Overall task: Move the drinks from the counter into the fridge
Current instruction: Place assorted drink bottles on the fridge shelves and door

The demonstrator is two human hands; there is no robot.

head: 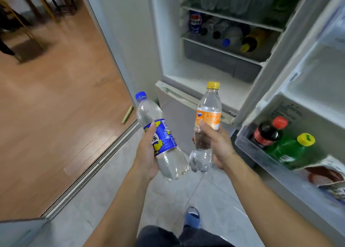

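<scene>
- The left hand (147, 153) grips a blue-labelled bottle (158, 134) round its middle, cap tilted up and to the left.
- The right hand (214, 144) holds an orange-labelled bottle (207, 119) below its label, nearly upright.
- Both bottles' long axes point up toward the open fridge (214, 69), which lies ahead and to the right.
- The right hand looks nearer the door bin (248, 149), which already carries a cola bottle (265, 132) and a green bottle (287, 149).
- The lower shelf (220, 48) holds bottles lying down.

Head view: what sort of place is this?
Likely a home kitchen doorway: an open fridge stocked with bottles, a tiled floor meeting wood flooring, and wooden chairs beyond.
</scene>
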